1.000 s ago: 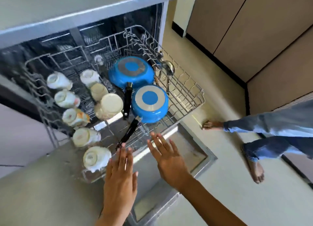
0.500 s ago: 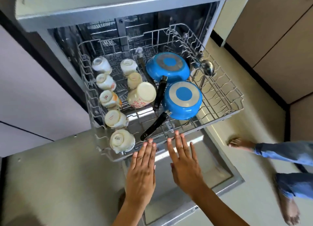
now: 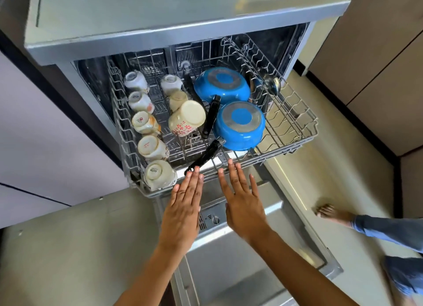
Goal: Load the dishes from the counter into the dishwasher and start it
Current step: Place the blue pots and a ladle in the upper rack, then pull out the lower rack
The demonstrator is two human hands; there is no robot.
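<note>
The dishwasher's wire rack (image 3: 295, 131) is pulled out over the lowered door (image 3: 231, 266). Several white cups (image 3: 152, 147) stand upside down along its left side, with a flowered mug (image 3: 186, 118) beside them. Two blue pans (image 3: 239, 124) lie bottom up in the middle, their black handles pointing toward me, and a steel ladle (image 3: 271, 84) rests at the back right. My left hand (image 3: 183, 209) and my right hand (image 3: 242, 202) are flat with straight fingers, fingertips touching the rack's front rail. Neither holds anything.
A steel counter edge (image 3: 160, 37) overhangs the dishwasher. Another steel surface (image 3: 68, 248) lies at lower left. Another person's bare feet (image 3: 329, 213) and jeans stand on the beige floor to the right. Brown cabinet doors (image 3: 370, 53) line the right wall.
Both hands have moved forward from just short of the rack until their fingertips reach its front rail. The view has shifted so the dishwasher sits more central.
</note>
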